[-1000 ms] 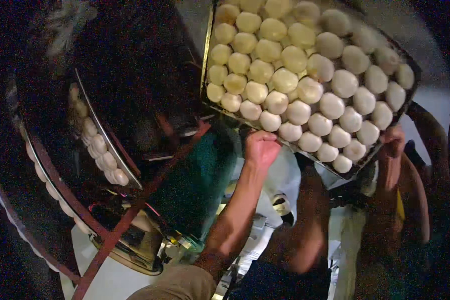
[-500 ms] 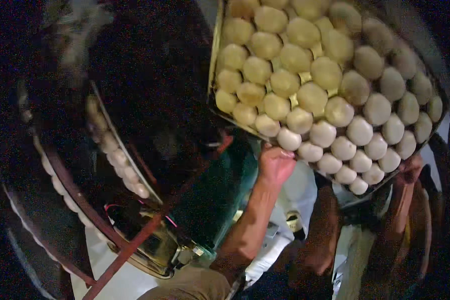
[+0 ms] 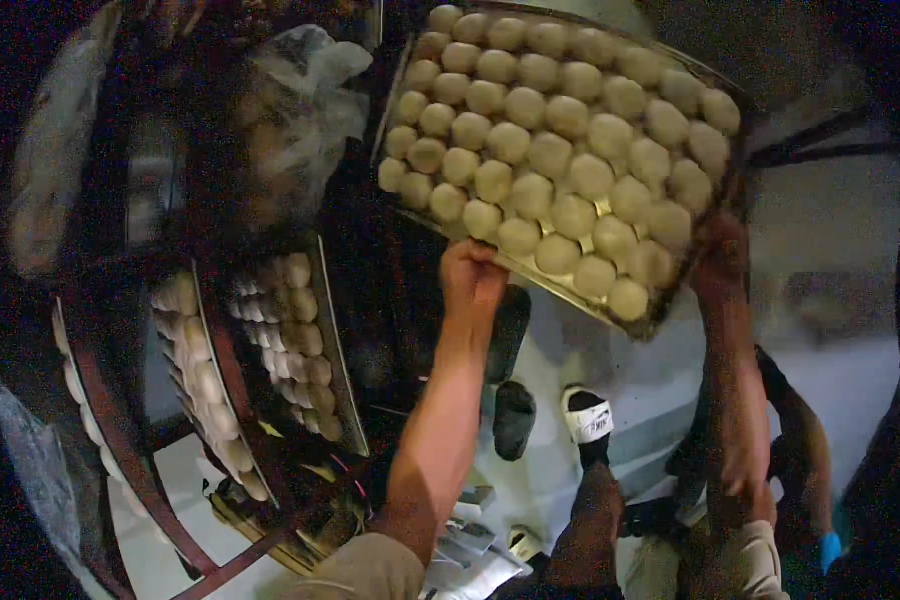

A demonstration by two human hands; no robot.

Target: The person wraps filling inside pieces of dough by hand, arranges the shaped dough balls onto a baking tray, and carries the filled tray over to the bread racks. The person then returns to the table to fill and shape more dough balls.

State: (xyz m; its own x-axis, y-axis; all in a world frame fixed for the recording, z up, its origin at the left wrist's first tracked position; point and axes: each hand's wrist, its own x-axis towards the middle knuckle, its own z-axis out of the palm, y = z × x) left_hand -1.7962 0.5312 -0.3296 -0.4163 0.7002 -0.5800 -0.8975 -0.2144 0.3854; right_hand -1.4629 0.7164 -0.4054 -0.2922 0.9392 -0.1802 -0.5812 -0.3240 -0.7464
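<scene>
A wide metal baking tray (image 3: 562,292), filled with rows of round pale buns (image 3: 550,155), is held up in front of me at a tilt. My left hand (image 3: 470,272) is closed around its near left edge, with the thumb on the rim. On the right side my right hand (image 3: 722,250) grips the tray's edge in shadow; its fingers are mostly hidden. The rack (image 3: 225,365) to my left holds more trays of similar buns (image 3: 290,350), apart from the one I carry.
Clear plastic sheeting (image 3: 310,90) hangs over the upper rack. Below are a dark slipper (image 3: 515,420) and a foot in a white-strapped sandal (image 3: 587,418) on the pale floor (image 3: 660,420). Another person's arm (image 3: 808,440) with a blue wristband (image 3: 831,551) shows at lower right.
The tray has shifted left in view with both hands still on it, and it appears smaller. More of the rack and its loaded trays has come into view.
</scene>
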